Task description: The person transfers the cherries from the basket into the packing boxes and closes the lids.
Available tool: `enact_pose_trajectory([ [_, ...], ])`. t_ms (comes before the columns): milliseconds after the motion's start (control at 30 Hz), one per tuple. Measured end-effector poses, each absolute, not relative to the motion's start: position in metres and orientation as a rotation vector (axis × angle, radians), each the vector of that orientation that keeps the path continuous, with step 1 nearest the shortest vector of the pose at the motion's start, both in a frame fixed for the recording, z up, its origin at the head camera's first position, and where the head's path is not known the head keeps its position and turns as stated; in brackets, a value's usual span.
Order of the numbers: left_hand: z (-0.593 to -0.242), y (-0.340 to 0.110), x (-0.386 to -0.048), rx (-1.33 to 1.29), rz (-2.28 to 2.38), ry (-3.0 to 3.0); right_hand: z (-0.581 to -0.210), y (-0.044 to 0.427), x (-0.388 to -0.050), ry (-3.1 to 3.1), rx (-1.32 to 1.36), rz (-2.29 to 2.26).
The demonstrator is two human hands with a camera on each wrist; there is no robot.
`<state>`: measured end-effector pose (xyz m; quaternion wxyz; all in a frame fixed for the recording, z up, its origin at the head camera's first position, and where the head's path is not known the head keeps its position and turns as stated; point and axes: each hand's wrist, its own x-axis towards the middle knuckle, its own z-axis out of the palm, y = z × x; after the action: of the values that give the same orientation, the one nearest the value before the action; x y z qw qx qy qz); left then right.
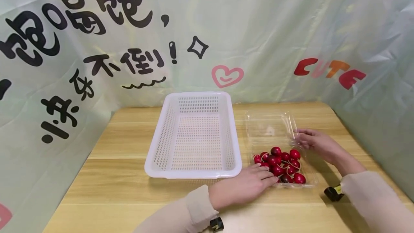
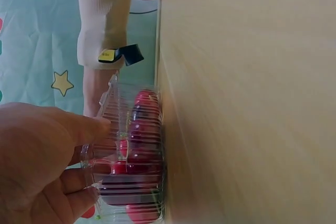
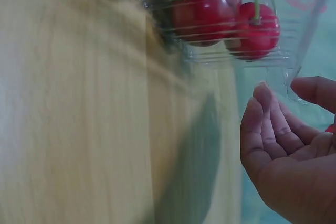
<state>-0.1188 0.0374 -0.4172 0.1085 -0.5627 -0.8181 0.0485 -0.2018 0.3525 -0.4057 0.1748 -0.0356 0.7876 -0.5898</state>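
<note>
A clear plastic clamshell box (image 1: 308,179) of red cherries (image 1: 277,170) stands on the table with its lid (image 1: 270,127) folded back. Green and pale stems show among the fruit. My left hand (image 1: 247,186) holds the box's near left corner, thumb and fingers on its rim; the left wrist view shows this hand (image 2: 37,161) close up against the ribbed wall. At the lid's right edge is my right hand (image 1: 320,146). In the right wrist view, its thumb (image 3: 315,92) meets the clear edge while the relaxed fingers (image 3: 262,129) stand apart from the thumb.
A white perforated plastic basket (image 1: 237,154) sits left of the box, with no contents visible inside. Both rest on a wooden table (image 1: 113,179). A pale printed cloth (image 1: 268,28) hangs behind and along the sides. Dark devices (image 1: 333,193) are strapped at the wrists.
</note>
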Motion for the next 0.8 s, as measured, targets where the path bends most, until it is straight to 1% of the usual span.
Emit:
enact_pose_trajectory([
  [233,-0.414,0.05,-0.119,-1.666,0.16,-2.462,-0.398,0.364,-0.198,2.275,-0.129,-1.668],
  [600,-0.412,0.068,-0.126,-1.617,0.203,-2.417,-0.388,0.372,-0.196,2.348,-0.319,-1.63],
  [800,-0.414,0.071,-0.127,-1.594,0.187,-2.432,-0.378,0.377,-0.187,2.145,-0.603,-1.797],
])
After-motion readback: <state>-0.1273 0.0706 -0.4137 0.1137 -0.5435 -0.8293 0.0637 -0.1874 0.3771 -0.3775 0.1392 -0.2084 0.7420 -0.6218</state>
